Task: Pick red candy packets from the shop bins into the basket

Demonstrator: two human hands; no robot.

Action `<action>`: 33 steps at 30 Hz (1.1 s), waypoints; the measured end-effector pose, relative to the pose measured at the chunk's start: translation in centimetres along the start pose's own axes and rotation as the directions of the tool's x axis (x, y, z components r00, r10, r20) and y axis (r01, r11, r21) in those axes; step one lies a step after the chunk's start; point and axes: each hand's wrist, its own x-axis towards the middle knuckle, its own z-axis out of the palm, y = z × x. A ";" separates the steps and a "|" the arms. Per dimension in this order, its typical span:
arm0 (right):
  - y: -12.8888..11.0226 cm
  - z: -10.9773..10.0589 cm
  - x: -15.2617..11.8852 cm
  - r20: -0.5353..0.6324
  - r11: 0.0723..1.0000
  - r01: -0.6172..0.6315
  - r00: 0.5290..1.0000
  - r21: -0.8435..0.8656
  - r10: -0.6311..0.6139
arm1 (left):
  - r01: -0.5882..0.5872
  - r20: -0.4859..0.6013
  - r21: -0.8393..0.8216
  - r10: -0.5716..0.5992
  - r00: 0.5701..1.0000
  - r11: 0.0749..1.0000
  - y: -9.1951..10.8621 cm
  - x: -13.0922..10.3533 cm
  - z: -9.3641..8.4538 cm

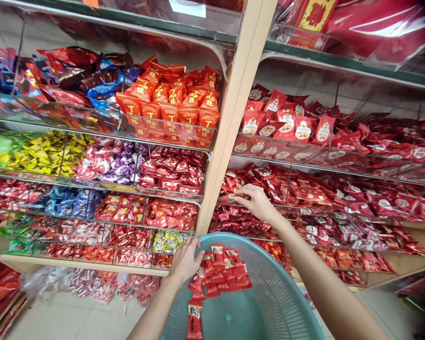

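Observation:
My left hand [186,259] grips the left rim of a teal plastic basket [286,269], thumb on the inner side. Inside the basket, several red candy packets [223,271] with cream labels and black characters lie in a cluster, and one separate candy packet [194,318] rests nearer to me. My right hand [257,202] reaches past the basket to a shelf compartment of similar red packets [260,179]. Its thumb and fingers are pinched together at the compartment's front left, on what looks like a red candy packet, partly hidden by the fingertips.
A wooden upright [230,108] divides the shelves. Clear front strips [170,189] edge the compartments of wrapped sweets. Orange-red snack bags [170,104] stand upper left; red biscuit packets [285,125] fill the upper right. Bagged sweets [95,283] lie on the tiled floor [74,316] below.

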 end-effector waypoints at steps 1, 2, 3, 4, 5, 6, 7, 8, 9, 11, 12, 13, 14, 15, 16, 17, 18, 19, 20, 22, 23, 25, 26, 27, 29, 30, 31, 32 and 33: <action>0.2 0.0 0.2 0.024 1.000 0.009 1.000 0.018 -0.009 | 0.002 0.003 0.005 -0.002 1.000 1.000 0.1 0.0 -0.1; 0.4 0.0 0.3 0.044 0.999 0.011 0.999 0.034 -0.012 | 0.004 0.005 0.010 -0.004 1.000 1.000 0.1 0.0 -0.2; 0.5 -0.1 0.4 0.060 0.999 0.003 0.998 0.047 -0.006 | 0.006 0.008 0.015 -0.007 1.000 1.000 0.2 -0.1 -0.3; 0.5 -0.2 0.5 0.073 0.998 -0.013 0.997 0.055 0.009 | 0.011 0.013 0.020 -0.011 1.000 1.000 0.3 -0.1 -0.4; 0.6 -0.3 0.7 0.087 0.998 -0.032 0.996 0.058 0.027 | 0.018 0.019 0.023 -0.018 1.000 1.000 0.4 -0.1 -0.5; 0.7 -0.4 0.9 0.103 0.997 -0.050 0.994 0.057 0.044 | 0.027 0.025 0.025 -0.027 0.999 0.999 0.5 -0.1 -0.6; 0.8 -0.4 1.1 0.122 0.997 -0.067 0.991 0.050 0.060 | 0.034 0.029 0.026 -0.034 0.999 0.999 0.6 -0.2 -0.7; 0.9 -0.5 1.3 0.143 0.996 -0.079 0.987 0.038 0.073 | 0.039 0.031 0.027 -0.039 0.999 0.999 0.7 -0.2 -0.7; 1.0 -0.5 1.5 0.162 0.996 -0.085 0.984 0.019 0.081 | 0.041 0.032 0.027 -0.042 0.999 0.999 0.7 -0.2 -0.7; 1.3 -0.4 1.9 0.182 0.996 -0.084 0.979 -0.035 0.089 | 0.040 0.027 0.025 -0.041 0.999 0.999 0.6 -0.2 -0.7; 1.4 -0.3 2.1 0.184 0.995 -0.078 0.979 -0.066 0.089 | 0.037 0.022 0.023 -0.038 0.999 0.999 0.5 -0.2 -0.6; 1.5 -0.2 2.3 0.184 0.993 -0.067 0.979 -0.093 0.083 | 0.030 0.016 0.019 -0.031 0.999 0.999 0.4 -0.2 -0.5; 1.5 -0.1 2.4 0.179 0.992 -0.051 0.981 -0.118 0.071 | 0.022 0.010 0.017 -0.022 1.000 1.000 0.4 -0.2 -0.5; 1.6 0.0 2.4 0.174 0.989 -0.033 0.983 -0.142 0.058 | 0.013 0.004 0.016 -0.013 1.000 1.000 0.3 -0.2 -0.4; 1.5 0.1 2.5 0.166 0.986 -0.018 0.985 -0.166 0.046 | 0.007 0.000 0.016 -0.007 1.000 1.000 0.3 -0.3 -0.4; 1.5 0.2 2.5 0.151 0.982 -0.011 0.988 -0.190 0.040 | 0.004 -0.001 0.018 -0.004 1.000 1.000 0.3 -0.3 -0.4; 1.5 0.3 2.5 0.129 0.976 -0.012 0.991 -0.215 0.040 | 0.007 0.000 0.021 -0.007 1.000 1.000 0.3 -0.3 -0.4; 1.5 0.4 2.5 0.100 0.971 -0.021 0.994 -0.238 0.046 | 0.014 0.002 0.023 -0.014 1.000 1.000 0.3 -0.3 -0.5; 1.5 0.5 2.5 0.067 0.967 -0.037 0.996 -0.252 0.055 | 0.022 0.006 0.024 -0.023 1.000 0.999 0.4 -0.4 -0.6; 1.4 0.5 2.4 0.002 0.968 -0.064 0.998 -0.245 0.066 | 0.037 0.013 0.023 -0.037 0.999 0.999 0.5 -0.4 -0.7; 1.3 0.3 2.3 -0.030 0.972 -0.068 0.998 -0.226 0.063 | 0.041 0.016 0.022 -0.041 0.999 0.999 0.5 -0.4 -0.7; 0.9 -0.3 1.9 -0.098 0.984 -0.069 0.994 -0.165 0.053 | 0.038 0.018 0.018 -0.039 0.999 0.999 0.5 -0.3 -0.6; 0.5 -0.7 1.5 -0.131 0.990 -0.076 0.990 -0.123 0.060 | 0.032 0.015 0.014 -0.032 0.999 0.999 0.4 -0.3 -0.6; 0.0 -1.2 1.1 -0.158 0.993 -0.091 0.984 -0.071 0.079 | 0.022 0.008 0.010 -0.022 1.000 1.000 0.3 -0.2 -0.4; -1.3 -2.2 -0.1 -0.181 0.991 -0.127 0.974 0.047 0.134 | 0.002 -0.011 0.006 -0.002 1.000 1.000 0.0 -0.1 -0.2; -1.9 -2.5 -0.9 -0.172 0.986 -0.138 0.973 0.098 0.154 | -0.006 -0.018 0.005 0.006 1.000 1.000 -0.1 -0.1 -0.1; -2.6 -2.7 -1.8 -0.149 0.981 -0.139 0.976 0.136 0.159 | -0.012 -0.024 0.003 0.012 1.000 1.000 -0.1 -0.1 0.0; -3.1 -2.6 -2.8 -0.116 0.978 -0.134 0.981 0.161 0.153 | -0.016 -0.026 -0.002 0.016 1.000 1.000 -0.2 -0.1 0.0; -3.5 -2.2 -3.8 -0.069 0.976 -0.129 0.987 0.176 0.143 | -0.018 -0.024 -0.007 0.018 1.000 1.000 -0.2 -0.1 0.0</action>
